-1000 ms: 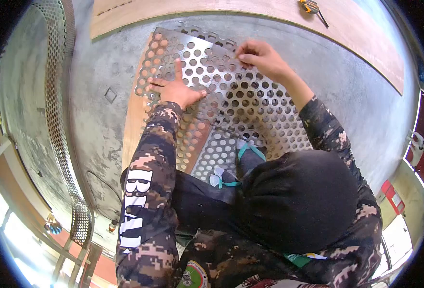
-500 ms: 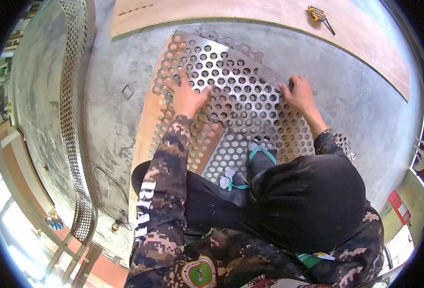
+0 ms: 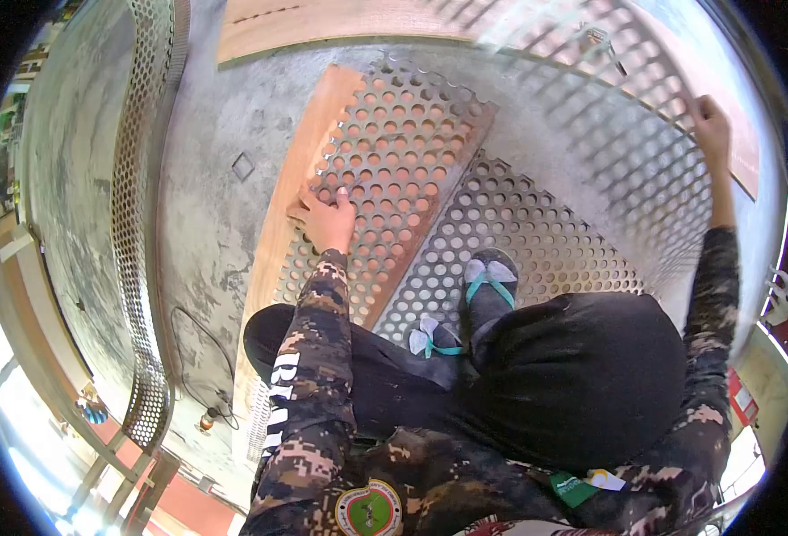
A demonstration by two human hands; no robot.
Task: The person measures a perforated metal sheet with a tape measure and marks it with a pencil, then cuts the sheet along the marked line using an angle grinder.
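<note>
At the far right, my right hand (image 3: pixel 712 134) is closed on the edge of a perforated metal sheet (image 3: pixel 604 116), lifted and smeared by motion. My left hand (image 3: pixel 327 223) lies with fingers apart on the left edge of another perforated sheet (image 3: pixel 403 152). Beneath that sheet is a wooden board (image 3: pixel 315 125), its bare strip showing along the left. To the right, a further perforated sheet (image 3: pixel 537 214) lies on the floor, with my sandalled feet (image 3: pixel 487 277) on or beside it.
A long curved perforated strip (image 3: pixel 130 223) stands along the left. A large wooden panel (image 3: pixel 340 20) lies at the top, with a tape measure (image 3: pixel 595 37) seen through the raised sheet. A cable (image 3: pixel 199 335) runs over the grey concrete floor (image 3: pixel 215 170).
My right hand has lifted the top perforated sheet up and to the right, uncovering the sheets below. My left hand has let go of it and moved slightly down and left.
</note>
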